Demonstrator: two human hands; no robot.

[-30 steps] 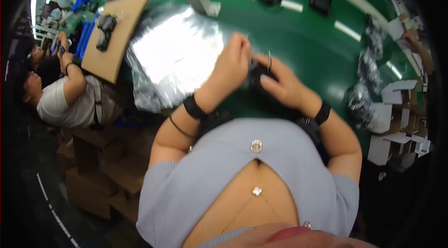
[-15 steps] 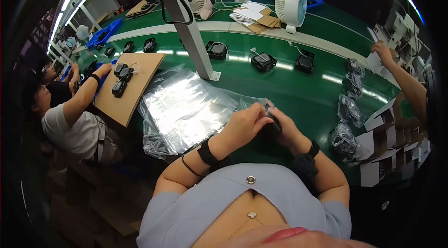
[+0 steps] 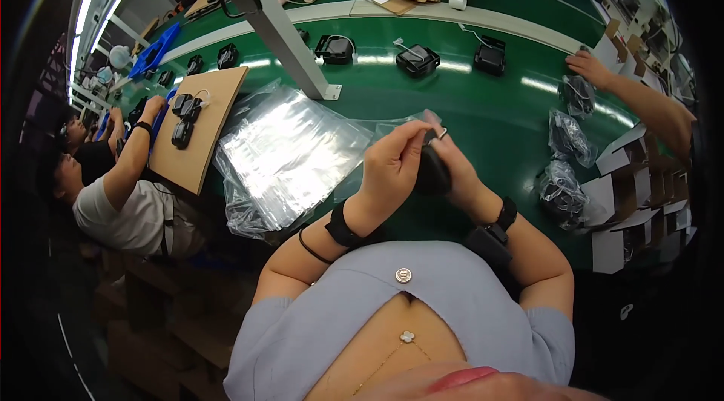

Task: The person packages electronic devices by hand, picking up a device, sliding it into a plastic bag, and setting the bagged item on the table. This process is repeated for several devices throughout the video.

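Note:
A black boxy device (image 3: 432, 172) is held in front of my chest, over the near edge of the green bench. My right hand (image 3: 461, 179) wraps its right side. My left hand (image 3: 392, 163) is closed in a pinch at the device's upper end, beside a small pale loop (image 3: 443, 132) that looks like a cord. What those fingertips grip is hidden. Just left of my hands lies a stack of clear plastic bags (image 3: 290, 156), its film reaching behind my left hand.
Black devices with pale cords (image 3: 417, 60) stand along the far side. Bagged devices (image 3: 562, 193) and open cartons (image 3: 630, 186) are at right, where a co-worker's hand (image 3: 592, 69) reaches in. A metal post (image 3: 290, 46) rises beyond the bags. Another co-worker sits left by a cardboard sheet (image 3: 204, 129).
The view has shifted, so the bench sits higher in the picture. The device shows more plainly between my hands. The right co-worker's hand has come down to the bagged devices.

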